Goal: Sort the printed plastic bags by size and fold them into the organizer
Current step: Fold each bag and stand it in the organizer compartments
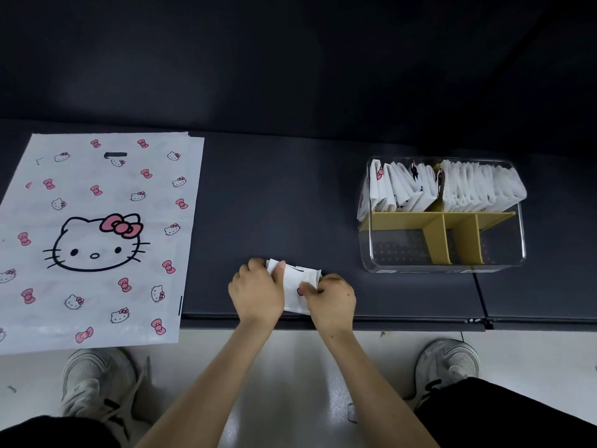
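Head view: both hands are working on one small bag [297,279], which is lying on the table [290,195] near its front edge.

- Grip: my left hand [256,291] is curling over the bag's left end, thumb on top. My right hand [329,299] is pinching its right edge. Both are narrow and holding the bag between them; it is touching both hands.
- Step, as I am judging it: I am finishing the fold, making a compact packet.
- Organizer [403,253] is sitting beyond my right hand and further right, well apart from the grip.
- Stack [93,240] of large flat bags is lying to the left of my left hand, apart from it.

Progress: the two far sections are looking packed with folded bags [468,189]. The near sections are showing only the bare floor. The large stack is untouched, so I am reckoning the small sizes mostly done and the large ones left.

Counts:
- bag in hand: 1
- organizer: 1
- sections made by the yellow dividers [436,240]: 5, that is 2 far and 3 near
- folded bags: many, too tightly packed for counting
- stack: several edges are showing at its far end; the number I cannot tell.
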`<state>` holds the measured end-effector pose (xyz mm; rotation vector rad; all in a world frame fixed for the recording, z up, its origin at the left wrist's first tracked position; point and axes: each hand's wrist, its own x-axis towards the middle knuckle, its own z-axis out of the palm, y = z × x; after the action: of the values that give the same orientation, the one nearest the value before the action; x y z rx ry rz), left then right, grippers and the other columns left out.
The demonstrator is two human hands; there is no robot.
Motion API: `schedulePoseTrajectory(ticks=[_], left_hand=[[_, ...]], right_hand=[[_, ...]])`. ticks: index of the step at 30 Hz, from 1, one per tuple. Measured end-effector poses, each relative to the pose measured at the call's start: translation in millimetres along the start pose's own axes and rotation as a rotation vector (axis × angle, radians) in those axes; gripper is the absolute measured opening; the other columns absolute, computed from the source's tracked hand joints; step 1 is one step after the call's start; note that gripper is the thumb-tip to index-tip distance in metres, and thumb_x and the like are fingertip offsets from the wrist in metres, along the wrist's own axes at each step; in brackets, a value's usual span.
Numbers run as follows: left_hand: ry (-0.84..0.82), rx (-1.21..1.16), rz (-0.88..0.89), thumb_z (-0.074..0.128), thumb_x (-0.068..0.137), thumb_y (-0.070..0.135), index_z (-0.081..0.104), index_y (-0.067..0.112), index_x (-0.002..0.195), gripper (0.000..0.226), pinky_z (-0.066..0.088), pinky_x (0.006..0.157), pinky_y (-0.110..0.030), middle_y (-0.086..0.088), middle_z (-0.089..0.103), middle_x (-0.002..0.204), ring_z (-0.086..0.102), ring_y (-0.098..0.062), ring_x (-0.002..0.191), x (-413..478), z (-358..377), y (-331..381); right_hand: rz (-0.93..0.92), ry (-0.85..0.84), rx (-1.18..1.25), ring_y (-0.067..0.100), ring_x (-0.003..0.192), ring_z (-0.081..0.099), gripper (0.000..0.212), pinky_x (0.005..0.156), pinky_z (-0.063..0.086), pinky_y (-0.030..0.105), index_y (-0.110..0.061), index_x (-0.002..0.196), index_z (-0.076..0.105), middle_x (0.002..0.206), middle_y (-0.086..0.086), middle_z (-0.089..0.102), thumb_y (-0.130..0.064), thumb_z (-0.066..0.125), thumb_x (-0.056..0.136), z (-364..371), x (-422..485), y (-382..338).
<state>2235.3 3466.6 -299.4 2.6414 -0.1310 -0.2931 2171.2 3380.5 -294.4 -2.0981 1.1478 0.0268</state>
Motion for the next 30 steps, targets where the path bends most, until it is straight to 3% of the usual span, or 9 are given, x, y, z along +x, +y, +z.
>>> schedulePoseTrajectory(ticks=[5, 7, 10, 12, 14, 17, 23, 25, 30], left_hand=[[-0.048, -0.469, 0.046, 0.048, 0.098, 0.03, 0.046, 0.012, 0.071, 0.033, 0.033, 0.059, -0.029, 0.002, 0.047, 0.067, 0.048, -0.017, 0.067, -7, -15, 6], [-0.132, -0.719, 0.05, 0.047, 0.098, 0.029, 0.035, 0.013, 0.067, 0.037, 0.031, 0.054, -0.021, 0.009, 0.035, 0.057, 0.034, -0.007, 0.056, -15, -34, 12], [-0.2, -0.92, 0.05, 0.047, 0.098, 0.029, 0.042, 0.009, 0.068, 0.036, 0.035, 0.052, -0.014, 0.013, 0.043, 0.057, 0.039, -0.002, 0.055, -21, -55, 31], [-0.246, -1.001, 0.015, 0.05, 0.097, 0.031, 0.052, 0.005, 0.076, 0.034, 0.041, 0.056, -0.016, 0.007, 0.053, 0.065, 0.049, -0.005, 0.06, -24, -57, 51], [-0.319, -1.038, -0.012, 0.052, 0.095, 0.034, 0.058, 0.004, 0.085, 0.032, 0.046, 0.061, -0.02, 0.001, 0.06, 0.074, 0.056, -0.007, 0.068, -26, -52, 75], [-0.343, -0.901, 0.137, 0.052, 0.095, 0.032, 0.059, 0.011, 0.089, 0.023, 0.047, 0.068, -0.019, 0.005, 0.064, 0.081, 0.06, -0.01, 0.077, -23, -42, 112], [0.107, -0.199, 0.959, 0.043, 0.093, 0.03, 0.067, 0.014, 0.113, 0.036, 0.047, 0.089, -0.036, -0.009, 0.064, 0.111, 0.057, -0.028, 0.102, 27, -12, 180], [-0.011, -0.033, 1.105, 0.041, 0.095, 0.032, 0.063, 0.021, 0.124, 0.037, 0.04, 0.102, -0.047, -0.013, 0.056, 0.13, 0.048, -0.034, 0.121, 42, -2, 202], [-0.253, 0.343, 1.25, 0.029, 0.1, 0.048, 0.041, 0.04, 0.139, 0.041, -0.006, 0.118, -0.04, -0.002, 0.011, 0.159, -0.001, -0.02, 0.147, 63, 14, 229]], right_hand=[[0.043, 0.01, 0.248, 0.011, 0.052, 0.038, 0.042, 0.051, 0.032, 0.014, -0.011, 0.055, 0.04, 0.059, 0.0, 0.043, -0.024, 0.076, 0.073, -13, -9, -4], [0.104, 0.04, 0.495, 0.01, 0.07, 0.055, 0.031, 0.063, 0.039, 0.012, -0.01, 0.082, 0.055, 0.08, 0.0, 0.059, -0.025, 0.08, 0.071, -28, -16, -5], [0.155, -0.185, 0.946, 0.014, 0.095, 0.067, 0.042, 0.082, 0.053, 0.026, -0.008, 0.116, 0.057, 0.104, 0.003, 0.07, -0.017, 0.075, 0.079, -64, -26, -8], [0.12, -0.274, 1.091, 0.018, 0.09, 0.07, 0.023, 0.077, 0.057, 0.029, -0.004, 0.107, 0.067, 0.099, 0.009, 0.073, -0.01, 0.066, 0.084, -89, -31, -12], [0.121, -0.143, 1.082, 0.017, 0.08, 0.071, 0.01, 0.069, 0.056, 0.026, -0.007, 0.092, 0.073, 0.088, 0.008, 0.075, -0.006, 0.065, 0.085, -113, -30, -14], [0.119, 0.127, 1.016, 0.012, 0.068, 0.068, 0.013, 0.059, 0.053, 0.021, -0.012, 0.074, 0.073, 0.072, 0.002, 0.074, -0.004, 0.068, 0.083, -150, -19, -6], [0.086, 0.442, 0.81, 0.016, 0.063, 0.061, 0.018, 0.055, 0.045, 0.025, -0.011, 0.065, 0.069, 0.065, 0.006, 0.069, -0.007, 0.07, 0.082, -223, 15, 27], [0.092, 0.48, 0.763, 0.02, 0.064, 0.058, 0.018, 0.057, 0.043, 0.028, -0.007, 0.065, 0.068, 0.068, 0.013, 0.068, -0.007, 0.069, 0.082, -234, 23, 36], [0.088, 0.517, 0.713, 0.014, 0.059, 0.056, 0.018, 0.049, 0.041, 0.018, -0.011, 0.065, 0.067, 0.067, 0.006, 0.067, -0.009, 0.068, 0.083, -247, 35, 47]])
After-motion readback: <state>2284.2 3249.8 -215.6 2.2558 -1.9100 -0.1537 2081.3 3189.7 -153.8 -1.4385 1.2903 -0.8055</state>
